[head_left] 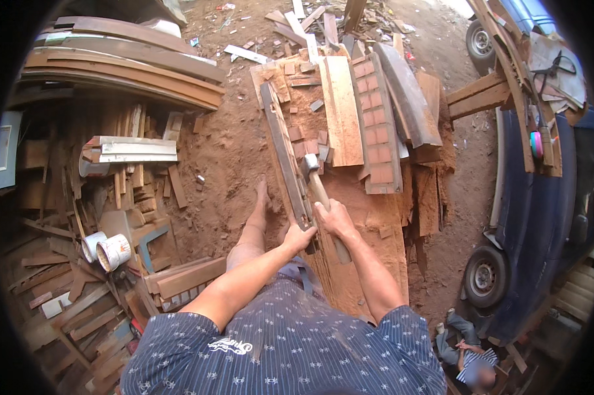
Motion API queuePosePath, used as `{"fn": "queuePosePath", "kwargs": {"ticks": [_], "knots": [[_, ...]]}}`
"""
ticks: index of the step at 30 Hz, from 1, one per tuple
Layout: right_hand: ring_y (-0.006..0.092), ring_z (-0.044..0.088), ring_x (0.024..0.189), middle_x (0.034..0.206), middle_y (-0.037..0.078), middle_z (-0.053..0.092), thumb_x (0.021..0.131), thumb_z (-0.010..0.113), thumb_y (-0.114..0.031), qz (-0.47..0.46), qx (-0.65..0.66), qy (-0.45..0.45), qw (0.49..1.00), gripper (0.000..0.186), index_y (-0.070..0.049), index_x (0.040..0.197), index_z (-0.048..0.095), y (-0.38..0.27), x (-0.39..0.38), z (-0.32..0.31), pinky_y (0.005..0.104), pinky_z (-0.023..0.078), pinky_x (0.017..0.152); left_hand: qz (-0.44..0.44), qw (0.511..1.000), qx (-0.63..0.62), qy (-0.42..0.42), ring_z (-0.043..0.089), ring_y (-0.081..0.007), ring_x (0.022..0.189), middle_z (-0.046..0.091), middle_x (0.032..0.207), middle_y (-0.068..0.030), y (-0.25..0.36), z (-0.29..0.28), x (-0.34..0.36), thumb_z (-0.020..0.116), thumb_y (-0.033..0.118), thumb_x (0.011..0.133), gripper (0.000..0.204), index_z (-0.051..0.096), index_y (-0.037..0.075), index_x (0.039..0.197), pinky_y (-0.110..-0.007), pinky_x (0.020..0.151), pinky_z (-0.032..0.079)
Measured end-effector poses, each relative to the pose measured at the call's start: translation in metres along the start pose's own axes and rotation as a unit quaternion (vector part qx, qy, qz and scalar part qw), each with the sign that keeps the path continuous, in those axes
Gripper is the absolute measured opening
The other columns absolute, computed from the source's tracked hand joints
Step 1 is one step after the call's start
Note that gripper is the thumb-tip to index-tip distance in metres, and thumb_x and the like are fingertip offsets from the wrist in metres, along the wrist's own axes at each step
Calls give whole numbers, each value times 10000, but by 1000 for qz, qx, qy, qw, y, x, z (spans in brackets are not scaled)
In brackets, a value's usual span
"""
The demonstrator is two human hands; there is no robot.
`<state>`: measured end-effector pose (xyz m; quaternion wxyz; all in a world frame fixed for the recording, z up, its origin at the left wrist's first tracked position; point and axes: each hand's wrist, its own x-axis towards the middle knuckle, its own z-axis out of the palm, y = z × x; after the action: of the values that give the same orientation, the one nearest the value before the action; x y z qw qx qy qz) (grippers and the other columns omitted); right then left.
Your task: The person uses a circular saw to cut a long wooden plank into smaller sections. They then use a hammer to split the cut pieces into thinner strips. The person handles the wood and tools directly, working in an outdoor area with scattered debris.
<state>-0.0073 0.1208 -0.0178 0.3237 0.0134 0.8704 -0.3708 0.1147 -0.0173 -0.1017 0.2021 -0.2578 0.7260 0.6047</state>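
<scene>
Head view: right hand (pixel 336 220) fingers wrapped tight around a hammer (pixel 318 187) handle, left hand (pixel 299 238) fingers clamped on the dark wooden plank (pixel 284 151) just beside it

Hammer (pixel 315 183) right of long plank (pixel 284 155), paint tins (pixel 107 249) far left, car (pixel 540 217) right.
</scene>
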Motion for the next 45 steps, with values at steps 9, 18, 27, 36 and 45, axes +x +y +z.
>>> {"fn": "queuePosePath", "kwargs": {"ticks": [9, 18, 27, 36, 45], "knots": [[437, 719, 891, 895, 279, 716, 991, 632, -356, -127, 164, 111, 972, 410, 46, 1067, 657, -76, -68, -24, 488, 545, 781, 12, 997, -75, 30, 712, -243, 996, 738, 1074, -139, -8, -1, -4, 725, 358, 875, 526, 617, 18, 1262, -372, 902, 544], [463, 692, 1036, 983, 347, 701, 984, 635, -340, -37, 49, 37, 997, 427, 75, 1086, 634, -51, -32, -21, 514, 538, 870, -22, 998, -38, 43, 651, -257, 1139, 655, 1249, -155, 22, -1, -24, 750, 340, 880, 734, 397, -11, 1419, -389, 993, 509], [474, 706, 974, 943, 326, 714, 991, 610, -393, 2, -77, 5, 997, 483, 77, 1099, 642, -37, -6, -1, 516, 542, 868, -63, 995, -60, -45, 654, -240, 1120, 671, 1182, -132, 15, -2, -5, 762, 312, 874, 706, 427, 4, 1414, -371, 982, 509], [331, 659, 795, 848, 211, 675, 1005, 619, -398, -65, 138, 78, 985, 420, 21, 1010, 636, -27, -80, -18, 435, 512, 696, 115, 988, -98, 26, 519, -384, 1358, 495, 1455, -302, -15, 23, -53, 769, 341, 908, 1070, 50, -55, 1595, -404, 1164, 379], [365, 737, 780, 802, 225, 712, 1010, 611, -394, -119, -60, 103, 986, 457, 62, 1036, 639, -21, -95, 0, 459, 567, 684, 61, 998, -10, 22, 424, -389, 1457, 366, 1569, -342, -12, 23, -76, 622, 496, 989, 1063, -73, -2, 1621, -382, 1206, 310]]}}
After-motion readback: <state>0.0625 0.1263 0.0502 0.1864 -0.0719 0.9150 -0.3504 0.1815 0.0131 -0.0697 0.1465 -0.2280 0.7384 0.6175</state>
